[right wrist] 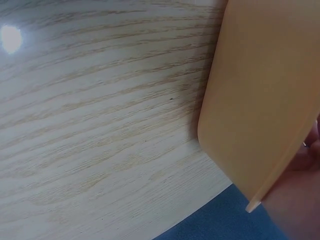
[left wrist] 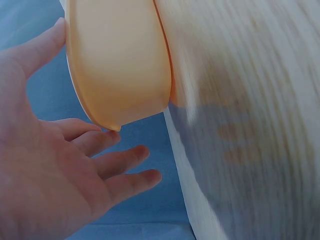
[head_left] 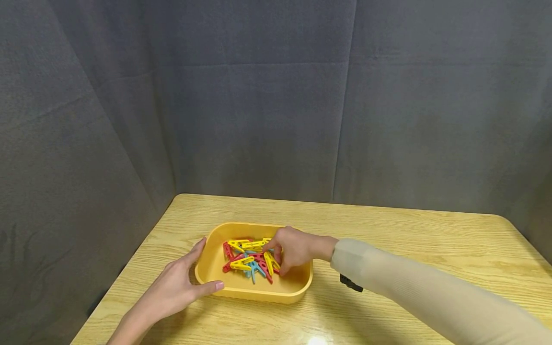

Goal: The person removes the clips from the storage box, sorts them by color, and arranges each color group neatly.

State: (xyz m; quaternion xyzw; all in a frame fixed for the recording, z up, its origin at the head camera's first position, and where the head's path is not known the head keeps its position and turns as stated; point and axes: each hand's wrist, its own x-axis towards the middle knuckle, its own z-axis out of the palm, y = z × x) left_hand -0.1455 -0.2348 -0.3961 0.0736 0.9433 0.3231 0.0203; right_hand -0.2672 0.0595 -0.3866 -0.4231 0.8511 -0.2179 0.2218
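Note:
A shallow yellow plastic basin (head_left: 297, 293) with rounded corners holds a pile of red, yellow and blue clothespins (head_left: 253, 261). My left hand (head_left: 174, 287) spreads around its left end, thumb at the near rim and index finger along the far side. In the left wrist view, the other fingers of that hand (left wrist: 65, 170) extend loosely below the basin's rim. My right hand (head_left: 294, 247) reaches over the right end into the basin. Its index finger and thumb stand apart, with a yellow clothespin (head_left: 270, 262) between and below them. The basin's wall (right wrist: 265, 95) mostly hides this hand in the right wrist view.
The basin sits on a light wood-grain table (head_left: 414, 249), toward its left side. A dark grey curtain (head_left: 258, 120) hangs behind the table and along the left. A black strap (head_left: 351, 283) hangs under the right sleeve (head_left: 401, 278).

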